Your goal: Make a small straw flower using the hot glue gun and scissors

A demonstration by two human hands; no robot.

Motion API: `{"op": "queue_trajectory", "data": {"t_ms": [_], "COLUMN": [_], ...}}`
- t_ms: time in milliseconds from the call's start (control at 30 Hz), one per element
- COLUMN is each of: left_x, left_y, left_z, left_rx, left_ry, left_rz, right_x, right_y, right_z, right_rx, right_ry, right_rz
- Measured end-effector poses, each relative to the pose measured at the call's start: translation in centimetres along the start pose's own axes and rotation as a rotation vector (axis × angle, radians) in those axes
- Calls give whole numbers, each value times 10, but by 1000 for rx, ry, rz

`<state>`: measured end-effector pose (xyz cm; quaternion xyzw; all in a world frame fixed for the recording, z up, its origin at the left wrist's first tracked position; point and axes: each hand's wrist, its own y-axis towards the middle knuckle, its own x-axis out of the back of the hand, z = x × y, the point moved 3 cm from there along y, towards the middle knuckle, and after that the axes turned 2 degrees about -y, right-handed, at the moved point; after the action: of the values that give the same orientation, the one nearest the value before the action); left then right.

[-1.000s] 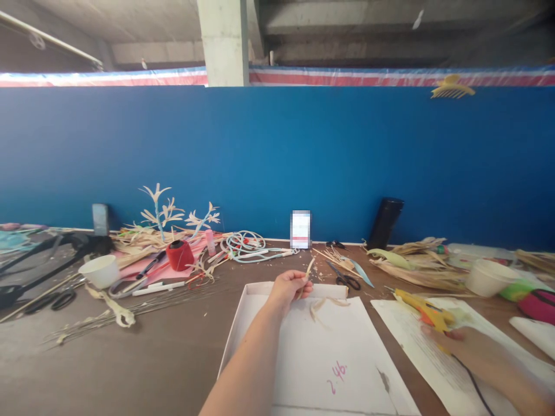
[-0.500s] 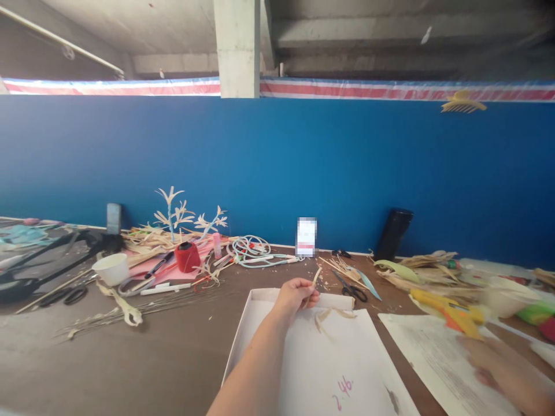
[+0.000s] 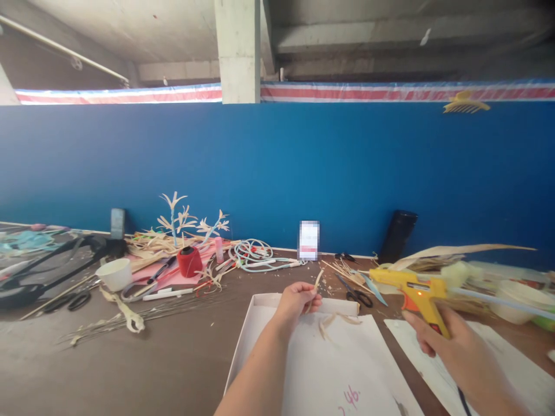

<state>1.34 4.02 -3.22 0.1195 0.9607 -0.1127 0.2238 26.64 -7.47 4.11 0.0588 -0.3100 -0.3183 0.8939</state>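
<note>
Head view: right hand (image 3: 455, 349) has raised the yellow glue gun (image 3: 424, 293) leftward.

Left forearm (image 3: 261, 361) reaches up from the near edge, leaning a bit right, and the left hand (image 3: 298, 304) is in a pinch, pretty much mid-scene. Right hand (image 3: 457, 344)'s off to the right, curled in a grip, right forearm (image 3: 496, 390) angling in from the near right corner.

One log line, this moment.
left hand: pale strip pinched | right hand: yellow glue gun gripped | loose strips: on white tray
</note>
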Motion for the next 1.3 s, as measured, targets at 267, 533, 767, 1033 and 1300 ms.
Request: {"op": "queue_trajectory", "data": {"t_ms": [267,533,767,1033,1300], "left_x": [0,-2,-1,3,-9], "left_y": [0,-2,-6,-10,-21], "left_z": [0,-1,-7,-16,-12], "left_rx": [16,4,-18,26,101], "left_ry": [6,-7,-137,-84,2], "left_rz": [-12,-8,45,188,421], "right_x": [-35,-45,-47,-17,-16], "right_y": [-16,-24,-36,-26,-20], "right_z": [-8,-3,-2,-8,15], "right_rx": [-68,-279,-330,-152,-79], "right_ry": [398,802,927,228,-83], "right_rz": [357,462,636,918,1121]}}
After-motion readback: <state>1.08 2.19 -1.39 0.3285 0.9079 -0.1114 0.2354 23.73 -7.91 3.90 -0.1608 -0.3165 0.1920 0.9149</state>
